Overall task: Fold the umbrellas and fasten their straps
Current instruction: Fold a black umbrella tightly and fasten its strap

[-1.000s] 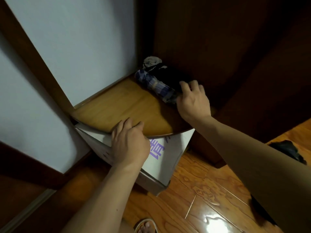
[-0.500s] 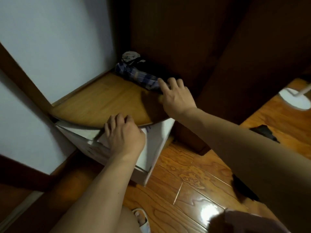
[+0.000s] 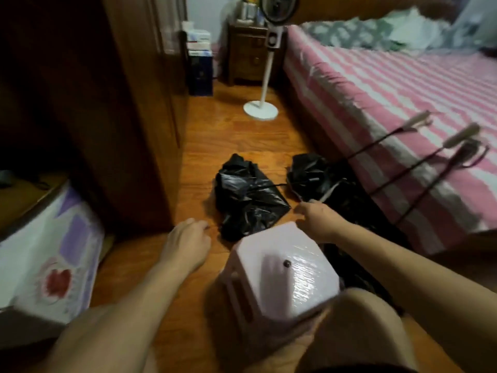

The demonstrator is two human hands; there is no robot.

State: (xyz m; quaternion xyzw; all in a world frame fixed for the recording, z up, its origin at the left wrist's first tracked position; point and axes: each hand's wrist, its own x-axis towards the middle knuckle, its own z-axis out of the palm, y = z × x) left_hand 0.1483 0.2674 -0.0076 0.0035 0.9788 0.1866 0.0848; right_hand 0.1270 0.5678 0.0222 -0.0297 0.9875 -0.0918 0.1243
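Fingers (image 3: 200, 224) of both hands loose, grasping nothing; 2 black umbrellas (image 3: 247, 195) on wood floor (image 3: 215, 130) beside bed (image 3: 390, 98).

Two black umbrellas (image 3: 248, 196) (image 3: 312, 175) lie on the reddish-brown wooden floor (image 3: 215, 130). The stool (image 3: 285, 270) is pale pink, the bed cover (image 3: 403, 103) pink-and-white striped, the fan stand (image 3: 260, 110) white, the wardrobe (image 3: 107, 103) dark brown.

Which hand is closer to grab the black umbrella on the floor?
Probably the right hand: its fingertips reach almost to the corner of the black umbrella. The left hand hovers open over bare floor, a little farther off.
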